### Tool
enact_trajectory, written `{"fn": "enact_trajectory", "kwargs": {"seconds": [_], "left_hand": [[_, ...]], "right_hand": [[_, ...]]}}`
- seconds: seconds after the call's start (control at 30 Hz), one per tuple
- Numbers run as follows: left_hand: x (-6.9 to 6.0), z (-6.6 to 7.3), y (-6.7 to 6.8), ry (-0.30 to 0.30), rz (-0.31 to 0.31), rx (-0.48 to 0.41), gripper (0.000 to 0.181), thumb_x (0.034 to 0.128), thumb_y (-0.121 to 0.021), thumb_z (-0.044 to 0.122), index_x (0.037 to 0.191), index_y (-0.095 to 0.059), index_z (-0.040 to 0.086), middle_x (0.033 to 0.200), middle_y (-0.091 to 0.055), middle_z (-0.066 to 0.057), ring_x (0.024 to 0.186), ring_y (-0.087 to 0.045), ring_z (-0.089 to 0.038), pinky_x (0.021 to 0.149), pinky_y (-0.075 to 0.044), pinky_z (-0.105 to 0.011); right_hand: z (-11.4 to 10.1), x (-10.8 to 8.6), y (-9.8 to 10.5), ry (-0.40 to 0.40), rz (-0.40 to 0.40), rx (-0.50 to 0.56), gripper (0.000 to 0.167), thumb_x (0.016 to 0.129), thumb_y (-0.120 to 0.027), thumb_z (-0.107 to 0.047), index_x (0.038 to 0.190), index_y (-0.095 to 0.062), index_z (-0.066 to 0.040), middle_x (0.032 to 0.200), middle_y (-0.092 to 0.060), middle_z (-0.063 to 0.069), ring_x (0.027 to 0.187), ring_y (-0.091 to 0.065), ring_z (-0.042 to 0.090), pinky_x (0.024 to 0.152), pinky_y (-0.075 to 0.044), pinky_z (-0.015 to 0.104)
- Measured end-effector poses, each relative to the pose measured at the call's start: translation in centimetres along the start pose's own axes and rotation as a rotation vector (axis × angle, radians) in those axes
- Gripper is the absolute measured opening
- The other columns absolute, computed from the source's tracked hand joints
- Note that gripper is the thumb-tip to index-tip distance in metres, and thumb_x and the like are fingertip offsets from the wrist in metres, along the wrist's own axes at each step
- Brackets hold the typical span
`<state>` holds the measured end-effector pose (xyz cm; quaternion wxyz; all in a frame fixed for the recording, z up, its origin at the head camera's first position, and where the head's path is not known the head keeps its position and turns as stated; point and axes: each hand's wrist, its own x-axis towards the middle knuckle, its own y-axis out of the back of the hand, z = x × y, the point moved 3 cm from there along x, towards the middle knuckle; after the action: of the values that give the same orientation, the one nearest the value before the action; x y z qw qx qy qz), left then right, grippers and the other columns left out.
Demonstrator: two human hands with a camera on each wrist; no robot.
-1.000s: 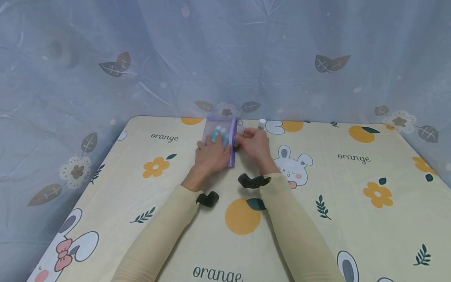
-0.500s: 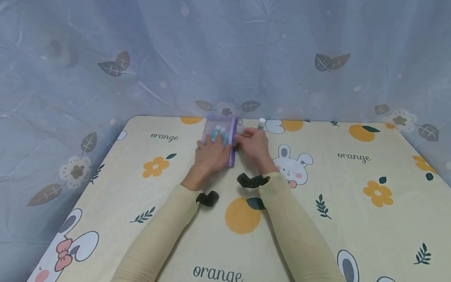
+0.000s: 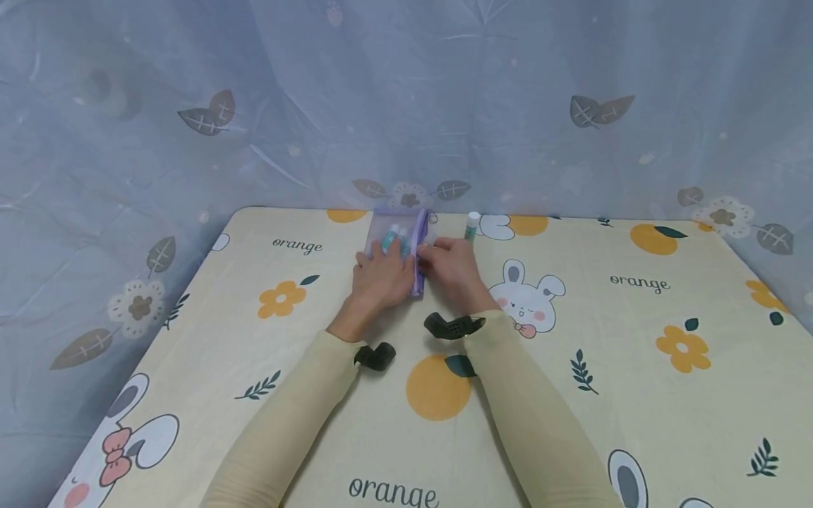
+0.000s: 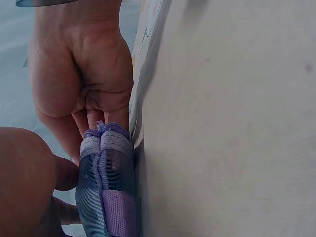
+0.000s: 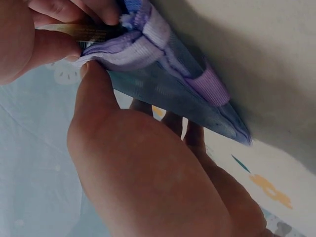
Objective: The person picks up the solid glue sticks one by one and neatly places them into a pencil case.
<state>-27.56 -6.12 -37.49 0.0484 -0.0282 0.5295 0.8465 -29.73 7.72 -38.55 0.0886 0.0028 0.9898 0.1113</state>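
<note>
A purple-edged mesh pouch lies at the table's far side, with teal tubes with white caps showing through the mesh. My left hand rests on top of it, fingers spread, the thumb touching the rim of the mouth in the right wrist view. At that mouth my right hand pinches a small gold-and-black cylinder with printing on it. The cylinder's far end is hidden by the purple zipper edge. Behind the right hand stands a green tube with a white cap, partly covered by that hand.
The table cloth is cream, printed with oranges, flowers and rabbits. A pale blue patterned curtain hangs along the table's far edge and down the left side. Each wrist wears a black camera.
My right hand has shifted slightly left, closer to the pouch mouth. The dark end of the cylinder, visible earlier in the head view, is now out of sight there. The left hand stays put.
</note>
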Motion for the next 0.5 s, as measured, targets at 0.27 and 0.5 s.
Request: {"fn": "enact_trajectory", "kwargs": {"seconds": [0.27, 0.5], "left_hand": [[-0.4, 0.2, 0.3, -0.005, 0.009, -0.004, 0.064, 0.1133, -0.031, 0.043, 0.167, -0.029, 0.009, 0.168, -0.029, -0.031, 0.145, -0.037, -0.059, 0.118, -0.036, -0.067], [-0.1, 0.0, 0.1, -0.002, 0.01, -0.01, 0.065, 0.1128, -0.03, 0.045, 0.167, -0.03, 0.01, 0.167, -0.031, -0.031, 0.142, -0.039, -0.06, 0.117, -0.037, -0.067]], "right_hand": [[0.1, 0.0, -0.5, -0.031, 0.028, 0.064, 0.023, 0.105, -0.065, -0.013, 0.12, -0.074, 0.002, 0.118, -0.072, 0.018, 0.103, -0.069, 0.021, 0.1, -0.06, 0.038], [-0.2, -0.2, -1.3, -0.033, 0.107, 0.001, 0.035, 0.103, -0.069, -0.014, 0.135, -0.07, 0.0, 0.12, -0.077, 0.02, 0.098, -0.073, 0.02, 0.093, -0.061, 0.035]]}}
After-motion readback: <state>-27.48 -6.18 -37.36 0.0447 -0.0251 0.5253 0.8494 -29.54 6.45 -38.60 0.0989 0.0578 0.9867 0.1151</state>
